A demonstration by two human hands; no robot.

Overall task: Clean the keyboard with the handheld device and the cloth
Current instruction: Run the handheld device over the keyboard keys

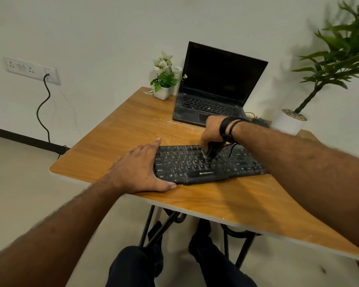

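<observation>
A black keyboard (191,168) lies flat on the wooden table (133,125), near its front edge. My left hand (141,170) rests open against the keyboard's left end, thumb along the front edge, fingers spread by the side. My right hand (212,132) reaches from the right and grips a small black handheld device (212,151), pressing its tip down onto the middle keys. A thin black cord trails from the device over the right keys. No cloth is visible.
An open black laptop (218,85) stands at the table's back, a small white flower pot (164,88) to its left. A large potted plant (292,121) sits at the right. A wall socket (31,70) with a hanging cable is at the left. My legs show under the table.
</observation>
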